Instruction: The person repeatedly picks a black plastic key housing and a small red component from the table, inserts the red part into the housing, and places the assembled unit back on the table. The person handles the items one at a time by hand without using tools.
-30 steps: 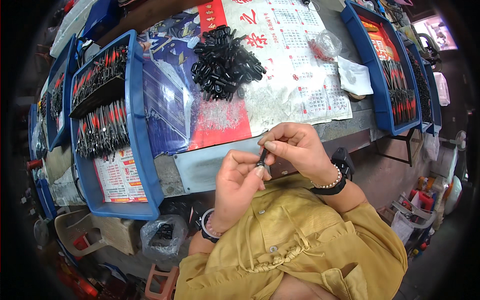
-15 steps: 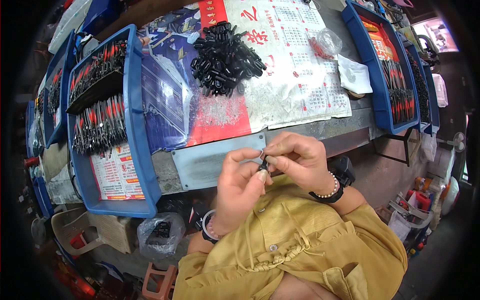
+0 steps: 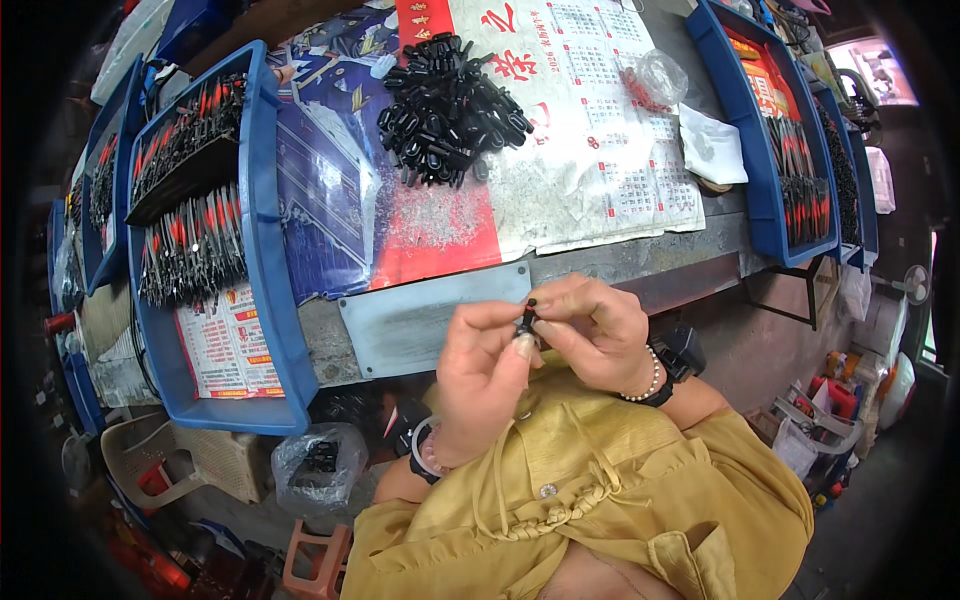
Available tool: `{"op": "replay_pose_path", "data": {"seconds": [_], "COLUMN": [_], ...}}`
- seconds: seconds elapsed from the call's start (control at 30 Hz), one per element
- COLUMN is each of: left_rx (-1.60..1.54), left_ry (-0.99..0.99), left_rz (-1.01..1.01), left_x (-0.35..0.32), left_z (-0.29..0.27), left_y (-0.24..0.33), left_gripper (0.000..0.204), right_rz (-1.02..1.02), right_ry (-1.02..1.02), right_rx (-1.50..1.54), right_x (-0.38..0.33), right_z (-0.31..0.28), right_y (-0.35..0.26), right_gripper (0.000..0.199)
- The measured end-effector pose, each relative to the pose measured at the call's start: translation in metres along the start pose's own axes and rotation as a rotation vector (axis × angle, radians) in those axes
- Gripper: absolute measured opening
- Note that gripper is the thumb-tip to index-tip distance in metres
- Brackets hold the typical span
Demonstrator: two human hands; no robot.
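Note:
Just in front of my chest, a small black plastic part (image 3: 528,318) is pinched between both hands. My left hand (image 3: 482,368) grips it from the left with thumb and fingers. From the right, my right hand (image 3: 598,335) closes its thumb and forefinger on the part's upper end. The fingers cover much of the part, so its full shape is hidden. A pale grey plate (image 3: 400,325) lies at the table's near edge, just beyond the left hand. Farther off sits a pile of glossy black parts with oval loops (image 3: 450,110).
On the left stands a blue tray (image 3: 270,270) with rows of slim black-and-red pieces; a similar blue tray (image 3: 765,200) is at the right. Printed sheets (image 3: 590,200) cover the table. A white cloth (image 3: 712,145) and a clear plastic bag (image 3: 660,80) lie at the right.
The right fingers have shifted slightly at the part's upper end, where a dark tip now shows instead of a thin, light-coloured piece. My left hand stays almost in place.

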State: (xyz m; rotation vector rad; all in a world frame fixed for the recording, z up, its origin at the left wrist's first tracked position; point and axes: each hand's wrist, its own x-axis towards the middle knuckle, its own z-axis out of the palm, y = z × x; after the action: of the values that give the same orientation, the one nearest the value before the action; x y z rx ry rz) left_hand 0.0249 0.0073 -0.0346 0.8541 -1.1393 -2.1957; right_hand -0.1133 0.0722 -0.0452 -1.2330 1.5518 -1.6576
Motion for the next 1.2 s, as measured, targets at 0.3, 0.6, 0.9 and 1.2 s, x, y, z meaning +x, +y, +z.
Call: {"op": "replay_pose_path", "data": {"seconds": [0.3,0.6,0.9,1.2], "left_rx": [-0.051,-0.058,-0.22,-0.403], "left_ry": [-0.019,0.001,-0.109,-0.09], "left_rz": [0.004,-0.007,-0.243,-0.166], "left_x": [0.006,0.009,0.022,0.019], "left_z": [-0.001,0.0,-0.015,-0.022], "left_y": [0.001,0.001,0.005,0.004], "left_gripper": [0.027,0.022,0.036,0.015], "right_rz": [-0.147,-0.2,0.089,0.032], "right_ry": [0.031,-0.127,0.069,-0.114], "right_rx": [-0.119,-0.112,-0.449,-1.107], "right_x": [0.01,0.019,0.078,0.148], "right_z": [-0.005,-0.011,-0.046,-0.04], "right_y": [0.001,0.003,0.024,0.082], "right_gripper": [0.017,0.013,0.013,0.011]}}
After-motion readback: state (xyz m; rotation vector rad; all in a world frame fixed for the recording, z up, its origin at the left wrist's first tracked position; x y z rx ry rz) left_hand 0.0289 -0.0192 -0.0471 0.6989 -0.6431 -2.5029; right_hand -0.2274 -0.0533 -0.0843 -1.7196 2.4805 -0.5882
